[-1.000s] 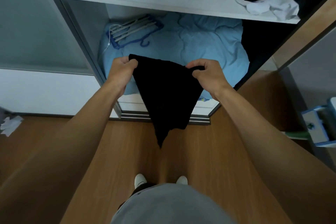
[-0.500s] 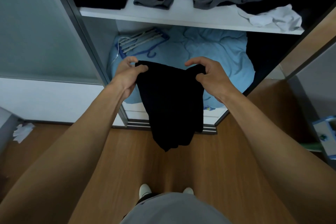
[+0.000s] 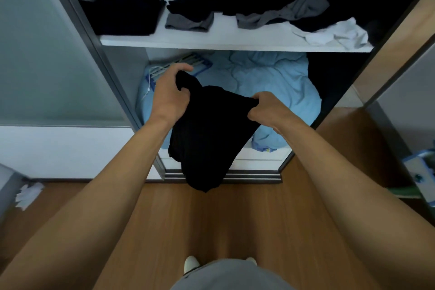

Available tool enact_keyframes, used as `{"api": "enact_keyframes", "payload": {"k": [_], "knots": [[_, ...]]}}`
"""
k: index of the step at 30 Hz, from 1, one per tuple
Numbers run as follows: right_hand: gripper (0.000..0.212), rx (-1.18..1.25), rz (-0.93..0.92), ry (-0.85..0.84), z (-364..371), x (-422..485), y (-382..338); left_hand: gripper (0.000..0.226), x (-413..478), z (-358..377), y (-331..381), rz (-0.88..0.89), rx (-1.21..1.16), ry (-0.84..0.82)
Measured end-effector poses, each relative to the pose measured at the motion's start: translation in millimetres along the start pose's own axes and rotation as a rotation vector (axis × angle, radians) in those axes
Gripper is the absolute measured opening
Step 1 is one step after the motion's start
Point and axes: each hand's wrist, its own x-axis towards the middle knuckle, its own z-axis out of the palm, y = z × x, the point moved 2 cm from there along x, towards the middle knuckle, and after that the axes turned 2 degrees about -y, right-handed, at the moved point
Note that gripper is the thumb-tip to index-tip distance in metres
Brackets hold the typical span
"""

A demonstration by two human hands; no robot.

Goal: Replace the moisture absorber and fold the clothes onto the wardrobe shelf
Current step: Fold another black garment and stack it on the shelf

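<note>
Wood floor (image 3: 235,219) and open wardrobe (image 3: 98,49) frame our view. Our left hand (image 3: 168,96) and right hand (image 3: 266,110), apart, each grip the top edge of a plain black garment (image 3: 209,139), which hangs limp and tapering before the blue quilt (image 3: 270,77), below the shelf (image 3: 223,42) of dark clothes (image 3: 127,14).

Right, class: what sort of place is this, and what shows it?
Probably a bedroom, at an open wardrobe: clothes on a white shelf, a blue duvet stowed beneath, and a wooden floor.
</note>
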Motion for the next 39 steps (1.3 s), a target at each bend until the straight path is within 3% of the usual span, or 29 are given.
{"api": "enact_keyframes", "payload": {"k": [1,3,6,8,10,12,14,16,17,20,23,28,32,36,39], "knots": [[0.01,-0.041,-0.003,0.039,-0.1,1.8,-1.5,0.052,0.7,-2.7,-0.3,0.0,-0.007,0.019],[0.016,-0.113,-0.026,0.116,-0.8,4.9,-2.3,0.05,2.0,-8.7,-3.3,-0.014,-0.03,0.047],[0.008,-0.129,-0.155,0.239,-3.6,5.6,-6.4,0.05,2.2,-16.3,-7.0,-0.025,-0.067,0.087],[0.019,-0.066,-0.286,0.279,-7.0,5.5,-12.0,0.052,1.8,-22.2,-9.3,-0.031,-0.085,0.114],[0.026,0.126,-0.403,0.24,-11.1,4.6,-18.9,0.056,2.2,-30.4,-15.3,-0.052,-0.191,0.115],[0.027,0.395,-0.43,0.166,-15.7,2.0,-24.6,0.061,0.7,-37.4,-23.8,-0.074,-0.521,0.075],[0.038,0.574,-0.413,0.131,-18.9,-0.1,-28.5,0.081,-4.8,-35.3,-37.3,-0.105,-0.799,0.056],[0.041,0.703,-0.395,0.08,-19.0,-1.6,-33.1,0.11,-12.8,-19.3,-50.9,-0.198,-0.817,-0.017],[0.04,0.751,-0.392,0.044,-18.9,-3.5,-35.7,0.114,-17.4,-6.3,-56.4,-0.257,-0.8,-0.081],[0.038,0.801,-0.389,-0.035,-21.8,-9.2,-34.9,0.089,-24.6,29.7,-65.4,-0.383,-0.802,-0.299],[0.034,0.824,-0.363,-0.096,-30.9,-15.0,-25.9,0.063,-18.6,43.9,-62.5,-0.387,-0.809,-0.475],[0.038,0.937,-0.315,-0.188,-51.1,-24.6,-5.0,0.072,-25.1,66.7,-55.8,-0.364,-0.845,-0.651],[0.036,0.995,-0.29,-0.38,-57.0,-33.3,-0.1,0.08,-36.4,81.3,-49.6,-0.314,-0.812,-0.766],[0.036,1.027,-0.264,-0.414,-59.5,-40.7,9.6,0.054,-34.7,85.4,-39.8,-0.311,-0.746,-0.823],[0.027,1.09,-0.216,-0.278,-66.9,-42.2,16.2,0.045,-34.8,85.8,-26.7,-0.328,-0.707,-0.792]]}}
